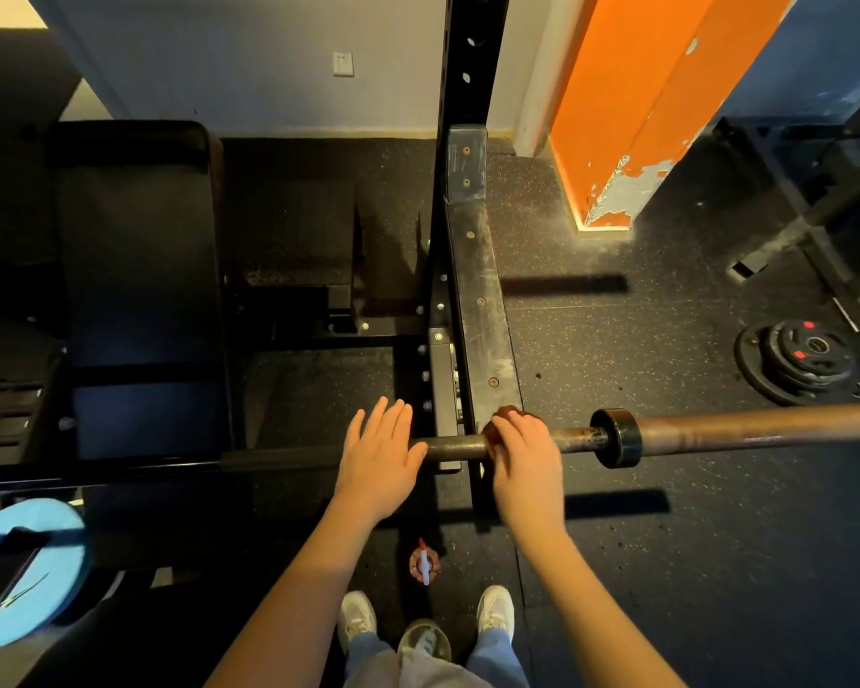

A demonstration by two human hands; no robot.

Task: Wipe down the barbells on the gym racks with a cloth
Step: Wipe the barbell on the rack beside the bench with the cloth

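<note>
Brown cloth [506,416] mostly hides under the right hand [525,456] gripping it on the barbell [740,429]; left hand [378,459] rests flat there.

Rack upright [460,191] crowds barbell [745,429] — right stretch free.

single view: a wide-angle camera worn on the head, facing forward and steeply down. the left hand [381,454] and right hand [525,459] lie close below the lens at frame centre, with the forearms entering from the bottom edge. the barbell [740,429] crosses the frame horizontally. the shoes [495,608] mark the bottom edge and the wall [269,67] the top.
</note>
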